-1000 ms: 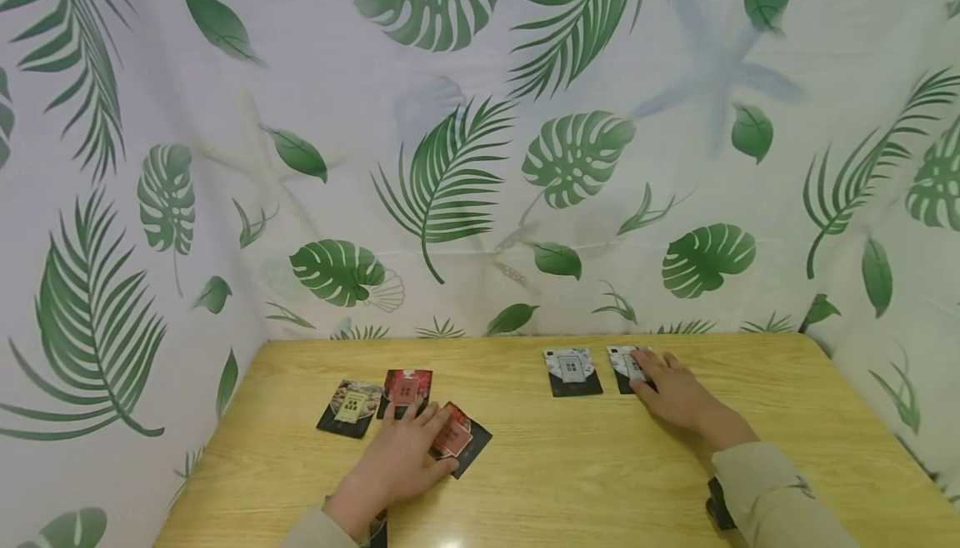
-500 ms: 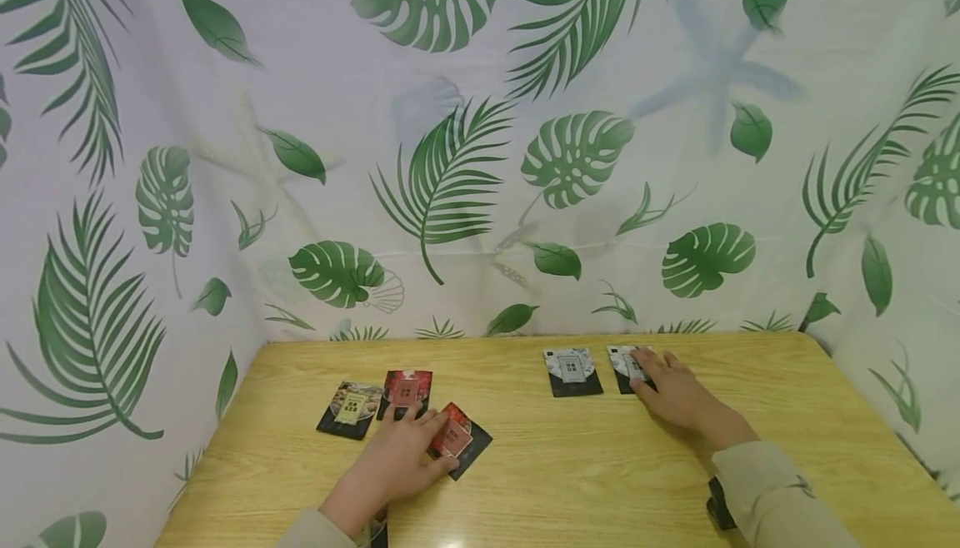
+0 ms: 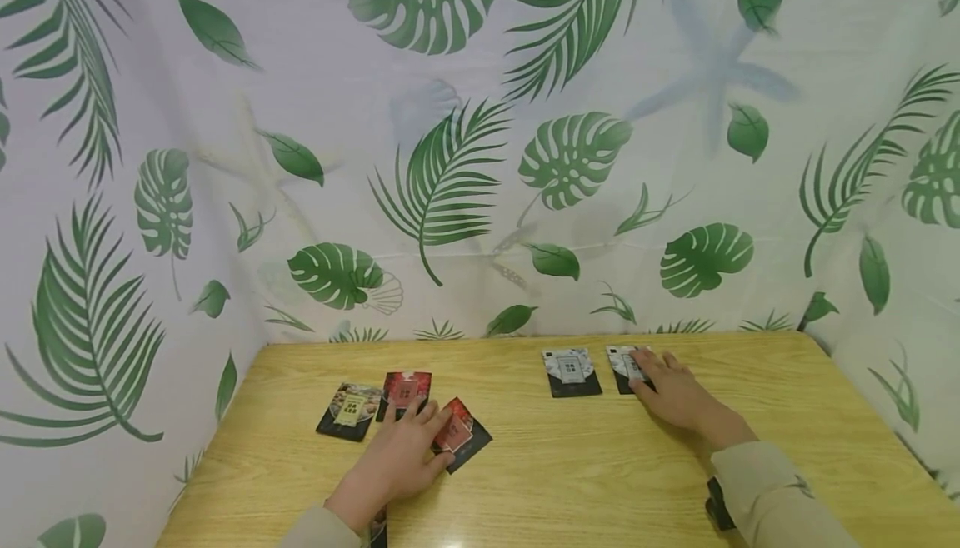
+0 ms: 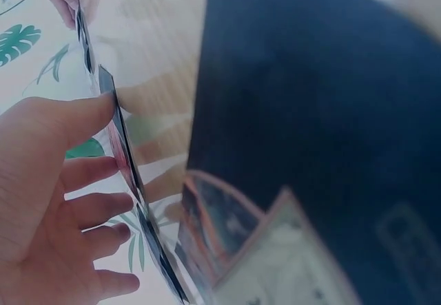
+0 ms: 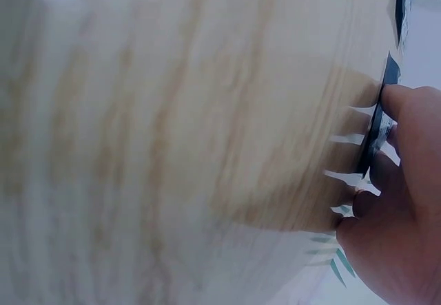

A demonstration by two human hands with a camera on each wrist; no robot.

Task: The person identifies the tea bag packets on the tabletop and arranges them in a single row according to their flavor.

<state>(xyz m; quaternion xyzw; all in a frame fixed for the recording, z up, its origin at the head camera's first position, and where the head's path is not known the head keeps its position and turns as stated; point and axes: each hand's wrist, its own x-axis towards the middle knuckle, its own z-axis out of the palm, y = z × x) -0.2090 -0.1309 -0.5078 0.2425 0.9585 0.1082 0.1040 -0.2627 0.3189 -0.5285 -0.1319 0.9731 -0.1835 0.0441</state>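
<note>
My left hand (image 3: pixel 405 456) rests with spread fingers over a tilted red and black packet (image 3: pixel 468 444), its thumb at the near edge. The fingertips also overlap a second red packet (image 3: pixel 406 386) just behind. In the left wrist view the thumb touches a packet's edge. Beside them lies a yellow-labelled packet (image 3: pixel 349 411). On the right, my right hand (image 3: pixel 671 390) touches a white and black packet (image 3: pixel 622 369) with its fingertips, covering part of it. Left of that lies a matching white and black packet (image 3: pixel 572 373).
Another dark packet (image 3: pixel 378 530) lies under the left wrist, mostly hidden in the head view; it looms large in the left wrist view. A small black object (image 3: pixel 718 505) sits by the right sleeve. Leaf-printed cloth (image 3: pixel 480 198) closes off the back and sides of the wooden table (image 3: pixel 570 481).
The tilted red packet under my left hand has turned slightly and slid a little away from me, the hand moving with it. My right hand has stayed in place.
</note>
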